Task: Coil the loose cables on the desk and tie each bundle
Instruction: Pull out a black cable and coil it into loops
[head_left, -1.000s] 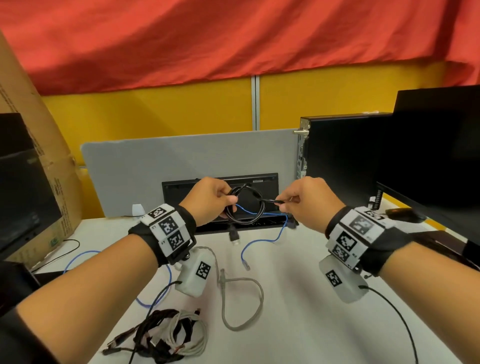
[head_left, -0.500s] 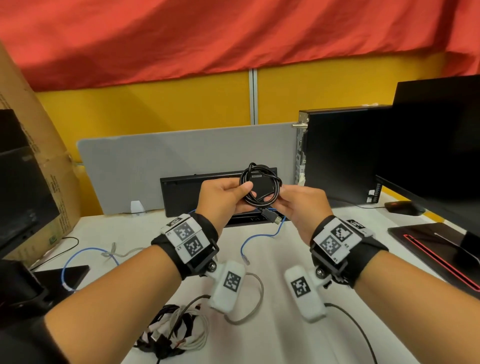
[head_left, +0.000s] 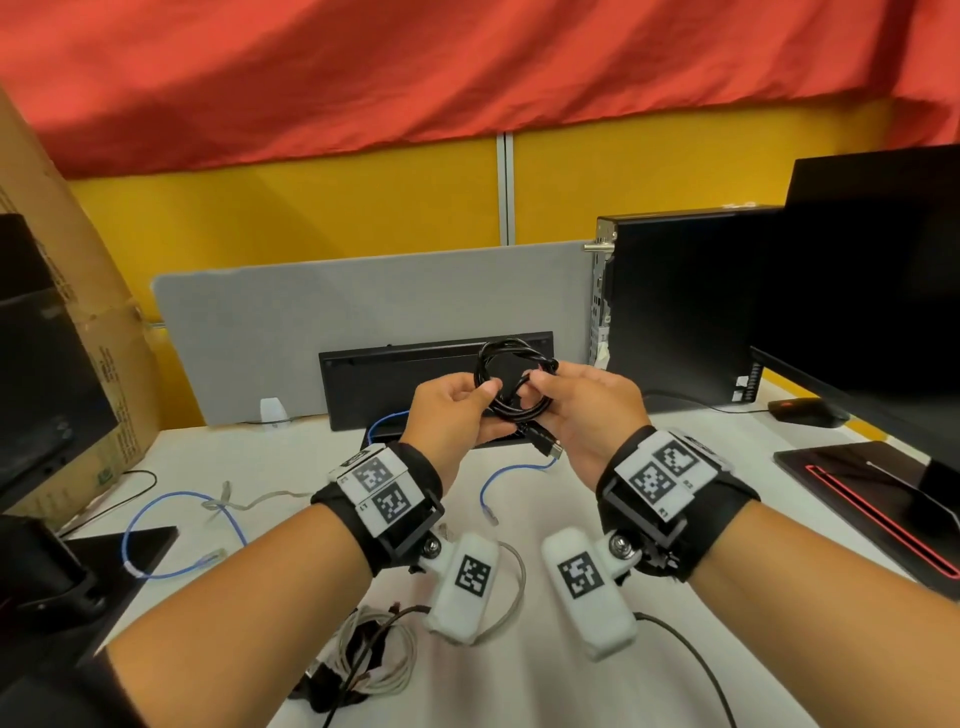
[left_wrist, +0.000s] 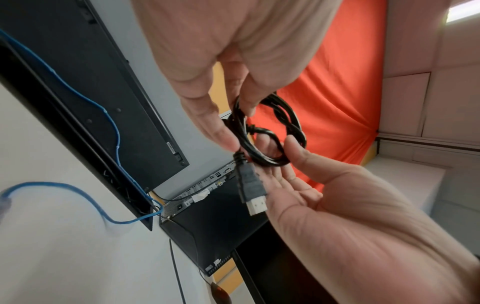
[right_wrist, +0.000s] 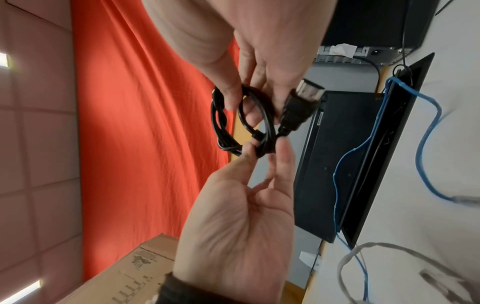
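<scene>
While both hands meet in the air above the tabletop (head_left: 597, 670), the left hand (head_left: 457, 410) pinches the black cable coil (head_left: 514, 379) between thumb and fingers at about 9 o'clock of the ring, and the right hand (head_left: 587, 410) pinches it at about 3 o'clock, with one finger passing through the loop. I judge this two-sided grip is there to keep the turns from springing open while the free end is wound around them as a tie. The coil stands nearly upright between the two grips, touching both, and its plug (left_wrist: 253, 191) hangs loose at 6 o'clock, lying against the right palm in the left wrist view. Farther out, at 12 o'clock behind the hands, a black keyboard (head_left: 395, 384) leans on a grey divider (head_left: 363, 312). A blue cable (head_left: 176, 525) lies uncoiled at 8 o'clock on the tabletop, and a grey cable (head_left: 511, 587) curves under the wrists. A tangled bundle (head_left: 363, 660) rests at 6 o'clock, so more cables remain.
</scene>
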